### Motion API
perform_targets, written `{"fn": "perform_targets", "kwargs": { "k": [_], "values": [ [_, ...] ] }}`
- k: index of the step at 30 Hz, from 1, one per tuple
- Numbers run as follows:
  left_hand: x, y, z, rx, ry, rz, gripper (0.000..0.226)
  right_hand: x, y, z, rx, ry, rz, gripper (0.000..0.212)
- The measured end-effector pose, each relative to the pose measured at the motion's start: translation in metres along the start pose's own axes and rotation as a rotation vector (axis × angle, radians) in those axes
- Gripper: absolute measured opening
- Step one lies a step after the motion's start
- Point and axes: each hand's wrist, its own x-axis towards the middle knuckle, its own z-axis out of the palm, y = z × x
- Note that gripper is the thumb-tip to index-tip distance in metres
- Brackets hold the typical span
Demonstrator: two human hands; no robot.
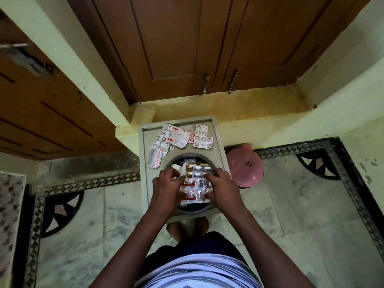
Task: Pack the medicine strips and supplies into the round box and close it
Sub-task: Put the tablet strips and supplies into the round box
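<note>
The round steel box stands open on the near half of a grey stool top. Inside it lie a gold strip, a silver blister strip and a white roll. My left hand and my right hand both grip a red-and-white medicine strip over the box's near side. Several loose strips and a white blister pack lie on the stool's far half. The pink lid rests on the floor to the right.
The stool stands against a yellow step below brown wooden cupboard doors. A marble floor with a black patterned border surrounds it. My bare feet are just under the stool's near edge.
</note>
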Motion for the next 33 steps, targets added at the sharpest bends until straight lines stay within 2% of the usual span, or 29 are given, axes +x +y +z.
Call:
{"fn": "perform_targets", "kwargs": {
  "k": [4, 12, 15, 20, 24, 28, 30, 33],
  "values": [
    [0.002, -0.003, 0.007, 0.119, -0.076, 0.051, 0.068, 0.001, -0.007, 0.001, -0.163, 0.013, -0.022, 0.060],
    [-0.003, 0.003, 0.014, 0.287, -0.044, 0.079, 0.077, 0.001, -0.009, -0.001, -0.177, 0.017, -0.058, 0.060],
    [-0.001, 0.001, 0.010, 0.229, -0.053, 0.046, 0.070, -0.001, -0.006, -0.005, -0.108, 0.015, -0.072, 0.062],
    [-0.001, -0.003, -0.002, -0.037, -0.016, -0.030, 0.060, -0.006, 0.004, -0.011, 0.160, 0.091, -0.017, 0.071],
    [0.003, -0.011, -0.013, -0.228, 0.116, -0.060, 0.047, 0.009, 0.007, -0.017, 0.328, 0.234, 0.032, 0.050],
    [0.027, -0.026, -0.022, -0.270, 0.323, -0.122, 0.020, 0.044, 0.008, -0.021, 0.431, 0.261, 0.088, 0.042],
    [0.043, -0.037, -0.023, -0.259, 0.363, -0.206, 0.021, 0.068, 0.009, -0.023, 0.441, 0.231, 0.124, 0.041],
    [0.065, -0.058, -0.018, -0.247, 0.312, -0.334, 0.028, 0.106, 0.009, -0.021, 0.381, 0.165, 0.194, 0.048]
  ]
}}
